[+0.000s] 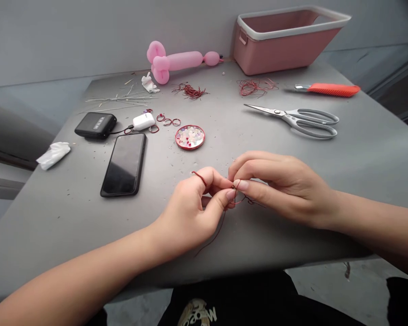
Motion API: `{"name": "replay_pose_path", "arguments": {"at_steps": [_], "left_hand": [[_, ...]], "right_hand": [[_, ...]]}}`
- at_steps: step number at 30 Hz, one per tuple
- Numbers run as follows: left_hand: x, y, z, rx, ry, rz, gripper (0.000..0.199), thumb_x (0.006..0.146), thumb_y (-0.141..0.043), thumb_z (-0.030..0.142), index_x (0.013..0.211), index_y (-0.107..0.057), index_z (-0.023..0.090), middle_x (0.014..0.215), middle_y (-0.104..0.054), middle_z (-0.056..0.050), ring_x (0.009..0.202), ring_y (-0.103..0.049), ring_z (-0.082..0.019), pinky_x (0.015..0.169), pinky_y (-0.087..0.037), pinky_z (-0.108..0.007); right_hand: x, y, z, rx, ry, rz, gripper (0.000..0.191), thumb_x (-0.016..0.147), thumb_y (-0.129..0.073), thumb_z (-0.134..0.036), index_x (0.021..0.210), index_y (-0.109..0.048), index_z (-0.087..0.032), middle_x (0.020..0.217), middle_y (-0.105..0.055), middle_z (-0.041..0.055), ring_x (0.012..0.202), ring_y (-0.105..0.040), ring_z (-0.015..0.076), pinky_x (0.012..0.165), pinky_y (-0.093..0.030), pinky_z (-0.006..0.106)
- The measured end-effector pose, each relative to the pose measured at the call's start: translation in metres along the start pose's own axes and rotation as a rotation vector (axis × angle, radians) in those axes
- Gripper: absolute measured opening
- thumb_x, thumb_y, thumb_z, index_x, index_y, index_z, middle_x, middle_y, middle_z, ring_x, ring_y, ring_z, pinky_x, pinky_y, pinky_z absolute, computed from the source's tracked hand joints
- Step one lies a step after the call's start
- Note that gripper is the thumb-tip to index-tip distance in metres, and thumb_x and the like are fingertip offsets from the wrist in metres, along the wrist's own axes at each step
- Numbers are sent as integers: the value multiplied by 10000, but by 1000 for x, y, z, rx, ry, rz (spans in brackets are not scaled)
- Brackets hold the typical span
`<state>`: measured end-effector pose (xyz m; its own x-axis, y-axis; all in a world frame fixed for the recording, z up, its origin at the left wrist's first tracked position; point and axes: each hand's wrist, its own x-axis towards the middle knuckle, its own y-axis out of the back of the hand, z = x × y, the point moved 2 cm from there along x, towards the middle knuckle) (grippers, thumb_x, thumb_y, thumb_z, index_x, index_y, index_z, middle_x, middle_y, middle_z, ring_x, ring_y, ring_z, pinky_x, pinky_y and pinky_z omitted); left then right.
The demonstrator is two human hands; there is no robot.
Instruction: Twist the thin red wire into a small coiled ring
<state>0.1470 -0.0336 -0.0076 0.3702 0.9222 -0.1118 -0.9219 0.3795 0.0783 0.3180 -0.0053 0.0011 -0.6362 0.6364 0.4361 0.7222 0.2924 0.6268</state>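
Note:
My left hand (200,203) and my right hand (279,185) meet above the table's near part, thumbs and forefingers pinched close together. Between them runs a thin dark red cord (236,199), its loose end hanging below my left hand and another piece trailing under my right. A tiny part at the fingertips is too small to make out. Around a left finger lies a red cord ring (200,177). Beyond my hands sits a round red-rimmed dish (190,137) of pale and red beads. Several small red rings (167,122) lie to its left.
On the left are a phone (124,165), a black power bank (95,125), a white case (143,121) and crumpled tissue (53,155). Scissors (295,120), a red-handled cutter (333,89) and cord bundles (255,87) lie right and back. Behind them are a pink balloon (183,60) and a pink bin (279,50).

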Motion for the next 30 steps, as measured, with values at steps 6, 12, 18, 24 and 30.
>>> {"name": "replay_pose_path", "arguments": {"at_steps": [6,12,18,24,30], "left_hand": [[2,-3,-5,-15,75,2,111,857,-615,245,811,-549,169,753,-619,-13,673,-595,-114,618,-497,-224],[1,-4,-2,59,35,-71,84,874,-574,229,924,-592,165,696,-577,6,652,-562,-115,607,-479,-222],[0,-4,4,79,-34,-56,75,876,-569,218,832,-601,166,726,-632,-16,652,-575,-114,599,-473,-217],[2,-4,-2,-4,19,-11,51,866,-598,210,866,-611,161,752,-686,-30,691,-647,-129,641,-520,-230],[1,1,3,5,-27,30,125,874,-614,268,936,-609,160,770,-687,-37,739,-669,-148,698,-550,-260]], "right_hand": [[0,9,-8,-242,120,36,127,891,-545,-155,849,-620,-248,845,-643,46,735,-606,154,657,-499,283],[0,12,-7,-138,168,-49,216,902,-498,-74,780,-596,-224,812,-627,29,694,-582,120,602,-482,246],[2,8,-3,275,-115,1,164,912,-587,-229,759,-533,-203,810,-601,21,720,-600,129,640,-522,275],[5,21,-7,304,-232,217,155,896,-629,-279,763,-566,-232,808,-612,13,796,-619,156,696,-525,308],[5,18,-9,104,33,-25,133,845,-625,-114,866,-657,-241,873,-643,20,775,-623,131,679,-528,276]]}}
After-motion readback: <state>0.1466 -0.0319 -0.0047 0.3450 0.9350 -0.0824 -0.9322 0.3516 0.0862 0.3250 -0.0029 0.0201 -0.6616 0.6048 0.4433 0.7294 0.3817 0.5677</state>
